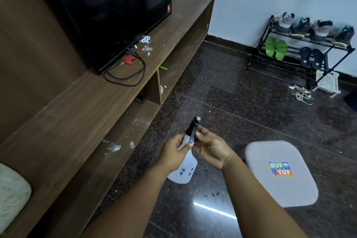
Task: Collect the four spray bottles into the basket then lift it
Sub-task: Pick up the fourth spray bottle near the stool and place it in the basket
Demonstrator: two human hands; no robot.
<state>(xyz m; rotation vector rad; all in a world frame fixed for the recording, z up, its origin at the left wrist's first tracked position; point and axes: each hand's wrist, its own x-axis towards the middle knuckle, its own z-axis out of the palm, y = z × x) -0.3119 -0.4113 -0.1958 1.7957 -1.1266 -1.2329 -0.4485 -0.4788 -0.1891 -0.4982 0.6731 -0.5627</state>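
A translucent white spray bottle with a black trigger head is held in mid-air over the dark floor, nozzle pointing away from me. My left hand grips its neck, thumb on the black head. My right hand touches the head from the right, fingers curled around it. A white basket with slotted walls stands on the floor at the far right, beside the shoe rack. No other spray bottles are in view.
A long wooden TV unit with a black TV, a cable and a red lid runs along the left. A grey plastic stool stands close on my right. A black shoe rack and loose white cables lie far right.
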